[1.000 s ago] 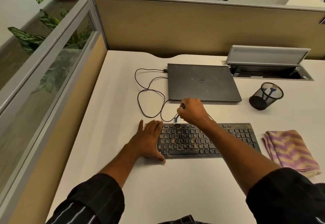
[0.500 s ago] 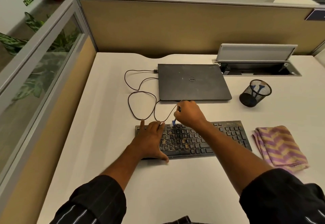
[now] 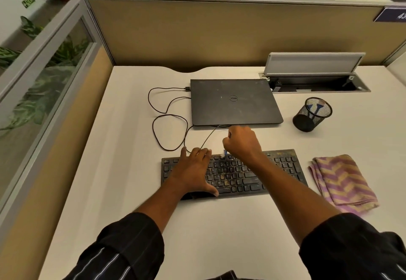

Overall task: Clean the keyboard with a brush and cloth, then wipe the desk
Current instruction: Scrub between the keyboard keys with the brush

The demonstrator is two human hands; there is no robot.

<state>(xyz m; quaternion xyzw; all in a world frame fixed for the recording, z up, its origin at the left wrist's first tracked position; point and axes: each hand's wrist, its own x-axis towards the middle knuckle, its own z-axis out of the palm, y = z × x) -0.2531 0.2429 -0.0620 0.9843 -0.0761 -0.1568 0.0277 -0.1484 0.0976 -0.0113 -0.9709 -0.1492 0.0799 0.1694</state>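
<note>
Scrubbing the back row of the keyboard (image 3: pixel 241 176) with a blue brush (image 3: pixel 224 152) (blurry, probably bristles-down) gripped in the right hand (image 3: pixel 241 143), left hand (image 3: pixel 193 170) pressed flat on its left half. Could flick grit onto the laptop (image 3: pixel 235 102) behind or snag the cable (image 3: pixel 153 126). Folded striped cloth (image 3: pixel 342 181) just right of it.

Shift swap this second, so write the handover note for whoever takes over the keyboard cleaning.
Left hand: flat on the left part of the keyboard, steadying it.
Right hand: grip closed round the brush, bristles at the top key row.
Cloth: folded on the desk, right of the keyboard, untouched.
Done: brushing begun; dirt speckles the middle keys.
Left: finish brushing, wipe keys with cloth, wipe desk.
</note>
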